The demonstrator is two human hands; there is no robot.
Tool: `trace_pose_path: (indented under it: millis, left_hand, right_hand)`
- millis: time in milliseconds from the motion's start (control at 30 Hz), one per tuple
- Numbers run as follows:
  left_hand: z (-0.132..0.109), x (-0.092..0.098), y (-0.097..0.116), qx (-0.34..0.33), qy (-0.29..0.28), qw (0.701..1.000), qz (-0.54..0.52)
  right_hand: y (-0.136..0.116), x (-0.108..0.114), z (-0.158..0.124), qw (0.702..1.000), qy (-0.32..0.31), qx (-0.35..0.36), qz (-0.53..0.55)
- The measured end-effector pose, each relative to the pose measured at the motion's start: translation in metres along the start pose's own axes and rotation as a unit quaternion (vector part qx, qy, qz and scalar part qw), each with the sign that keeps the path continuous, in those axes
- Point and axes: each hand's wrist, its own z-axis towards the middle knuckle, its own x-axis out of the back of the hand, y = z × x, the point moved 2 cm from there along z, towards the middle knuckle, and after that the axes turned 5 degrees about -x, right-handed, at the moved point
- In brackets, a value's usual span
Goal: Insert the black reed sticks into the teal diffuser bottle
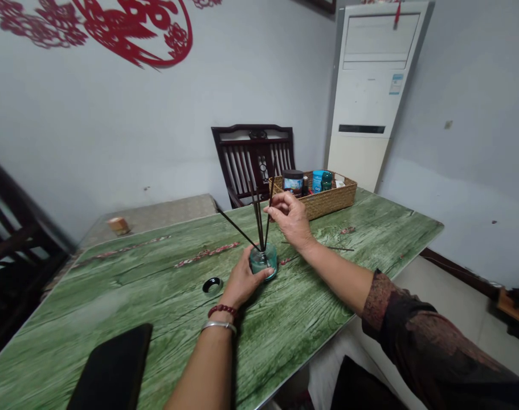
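A teal glass reed diffuser bottle [269,259] stands upright on the green wood-patterned table, with several dark reed sticks [256,219] fanning out of its neck. My left hand [244,279] is wrapped round the bottle from the left, thumb across its front. Above and to the right, my right hand [290,219] pinches one dark reed stick [272,191] that slants up from the bottle's mouth. Left of the bottle lies a black ring-shaped cap [212,285]. Another thin dark stick [339,248] rests on the table, partly behind my right forearm.
A woven basket [334,200] with jars and bottles stands behind my right hand. A black phone-like slab [114,367] lies at the front left of the table [165,307]. Beyond are a dark wooden chair [257,148], a small orange-brown cup-like object [118,225] and a white air conditioner [366,102].
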Motion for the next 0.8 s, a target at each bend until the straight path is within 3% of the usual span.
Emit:
trace_pose_path:
  millis: [300, 500, 667, 800]
  left_hand:
    - [0.001, 0.000, -0.002, -0.003, -0.001, 1.000, 0.002]
    - [0.001, 0.000, -0.006, 0.000, -0.016, 1.000, 0.005]
    - [0.001, 0.000, -0.004, 0.007, -0.010, 1.000, 0.000]
    - [0.000, 0.000, -0.001, 0.013, -0.005, 1.000, 0.000]
  right_hand:
    - [0.013, -0.003, -0.006, 0.996, -0.014, -0.030, -0.082]
    - [0.031, 0.002, -0.020, 0.971, -0.107, -0.061, -0.203]
    - [0.042, 0.057, -0.024, 0.933, -0.085, -0.036, -0.347]
    - [0.061, 0.116, -0.039, 0.834, -0.083, -0.091, -0.538]
